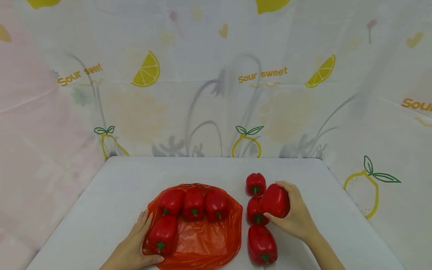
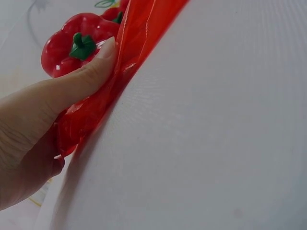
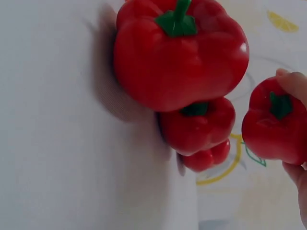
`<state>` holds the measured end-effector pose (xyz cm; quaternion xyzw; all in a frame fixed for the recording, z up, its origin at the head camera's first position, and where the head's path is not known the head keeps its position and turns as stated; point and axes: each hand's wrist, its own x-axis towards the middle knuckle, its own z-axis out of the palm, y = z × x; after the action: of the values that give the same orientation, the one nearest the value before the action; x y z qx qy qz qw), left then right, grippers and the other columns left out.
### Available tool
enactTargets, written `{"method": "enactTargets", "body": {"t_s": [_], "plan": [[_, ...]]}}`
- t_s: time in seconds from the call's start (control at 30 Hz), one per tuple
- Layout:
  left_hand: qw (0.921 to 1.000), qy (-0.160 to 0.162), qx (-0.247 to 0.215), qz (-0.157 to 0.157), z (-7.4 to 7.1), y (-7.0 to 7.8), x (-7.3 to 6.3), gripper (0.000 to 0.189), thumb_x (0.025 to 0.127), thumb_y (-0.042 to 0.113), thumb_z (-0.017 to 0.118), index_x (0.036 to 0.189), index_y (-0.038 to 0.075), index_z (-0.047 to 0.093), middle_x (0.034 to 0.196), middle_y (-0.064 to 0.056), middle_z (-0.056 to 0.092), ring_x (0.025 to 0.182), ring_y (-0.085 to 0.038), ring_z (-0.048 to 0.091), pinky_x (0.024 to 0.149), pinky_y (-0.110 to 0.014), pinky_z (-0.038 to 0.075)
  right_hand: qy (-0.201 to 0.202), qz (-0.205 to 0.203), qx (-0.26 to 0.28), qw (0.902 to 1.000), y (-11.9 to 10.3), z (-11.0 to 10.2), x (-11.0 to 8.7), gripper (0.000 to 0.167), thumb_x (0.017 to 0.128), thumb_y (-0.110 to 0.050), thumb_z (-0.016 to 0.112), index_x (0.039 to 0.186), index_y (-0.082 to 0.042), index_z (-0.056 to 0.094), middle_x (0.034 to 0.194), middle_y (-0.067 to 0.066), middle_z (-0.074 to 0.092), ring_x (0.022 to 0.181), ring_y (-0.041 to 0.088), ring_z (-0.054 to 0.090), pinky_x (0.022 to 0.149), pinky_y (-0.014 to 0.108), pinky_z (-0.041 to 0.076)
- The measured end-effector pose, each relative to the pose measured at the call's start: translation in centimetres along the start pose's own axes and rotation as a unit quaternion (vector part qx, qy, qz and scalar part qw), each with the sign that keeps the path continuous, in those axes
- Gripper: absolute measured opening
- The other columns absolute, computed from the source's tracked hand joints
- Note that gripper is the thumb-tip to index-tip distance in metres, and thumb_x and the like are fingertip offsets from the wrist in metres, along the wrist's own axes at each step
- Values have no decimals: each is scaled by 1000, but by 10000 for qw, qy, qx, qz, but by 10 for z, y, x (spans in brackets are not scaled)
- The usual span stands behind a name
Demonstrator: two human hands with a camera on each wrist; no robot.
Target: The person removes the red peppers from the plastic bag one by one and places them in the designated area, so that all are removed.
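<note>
My right hand (image 1: 298,217) grips a red bell pepper (image 1: 275,200) with a green stem, thumb on the near side and fingers over the far side. In the right wrist view this pepper (image 3: 269,132) is raised above the white surface. Below and left of it, three more red peppers stand in a column, the nearest pepper (image 1: 262,245) being the largest in view. An orange-red plastic bag (image 1: 209,236) lies spread open with several peppers in it, one pepper (image 1: 163,234) at its left side. Around the bag's left edge curls my left hand (image 1: 133,243), its thumb (image 2: 91,72) lying over the plastic.
A white table (image 1: 128,176) carries everything. Behind it and along the sides hangs a pale cloth (image 1: 202,112) printed with lemons and words. In the bag, three peppers line the far side, and bare plastic shows in front of them.
</note>
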<state>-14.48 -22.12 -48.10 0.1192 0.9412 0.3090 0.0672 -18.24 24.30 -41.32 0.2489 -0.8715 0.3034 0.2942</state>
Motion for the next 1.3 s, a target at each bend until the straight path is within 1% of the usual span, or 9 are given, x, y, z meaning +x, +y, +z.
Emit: {"method": "enactTargets", "body": {"t_s": [0.13,0.27,0.4,0.5,0.6,0.73,0.9,1.03,1.3], "plan": [[10000,11,-37,-13,1,0,1,129,62,64,79,153,1,13,159,-22,4,140,-49,12,85,-66,45,-20,54,-26,10000,15,-1,5,93,53,-7,93,131,2,44,126,12,50,111,24,48,70,46,57],[10000,-12,-75,-47,0,0,1,129,62,62,80,154,2,12,158,-22,3,140,-50,11,84,-66,45,-188,342,-19,9992,32,-3,12,88,57,-8,91,131,2,44,125,15,50,109,30,49,68,51,56],[9998,-61,-120,-114,1,0,1,129,62,61,80,154,3,11,159,-22,3,140,-49,10,84,-67,45,-537,751,-80,9957,50,-4,21,85,61,-10,89,132,1,44,124,17,49,109,34,48,69,54,55],[9998,-111,-133,-131,1,-1,2,128,63,60,80,154,2,10,158,-23,2,140,-49,10,84,-67,45,-910,945,-130,9913,63,-3,26,83,64,-13,88,132,1,44,123,18,50,108,36,49,69,52,55],[9997,-157,-147,-154,1,-1,2,128,64,59,81,154,1,10,158,-23,2,140,-50,10,83,-67,45,-1314,930,-194,9868,74,1,29,80,66,-16,87,131,4,45,121,20,52,106,38,50,70,50,55],[9995,-161,-203,-187,0,0,2,128,64,59,81,153,1,10,158,-23,1,140,-49,10,82,-66,45,-1685,666,-361,9828,84,7,33,77,66,-16,86,128,7,48,120,22,54,105,40,51,73,51,53],[9995,-143,-168,-220,0,1,1,129,64,59,81,153,1,9,158,-23,1,140,-49,11,81,-66,46,-2033,558,-507,9762,91,16,36,77,65,-17,86,128,8,49,122,23,55,109,41,49,82,54,50],[9996,-146,-135,-192,0,2,1,129,64,60,80,153,0,9,158,-23,1,140,-49,11,82,-66,46,-2193,684,-486,9720,90,19,35,79,66,-19,85,129,9,48,125,25,54,114,44,47,88,58,46],[9993,-157,-238,-232,0,4,1,129,63,59,81,154,2,9,159,-22,0,140,-50,12,81,-67,46,-2144,904,-570,9709,86,17,32,75,69,-16,85,129,8,47,126,26,53,115,44,47,83,59,49]]}}
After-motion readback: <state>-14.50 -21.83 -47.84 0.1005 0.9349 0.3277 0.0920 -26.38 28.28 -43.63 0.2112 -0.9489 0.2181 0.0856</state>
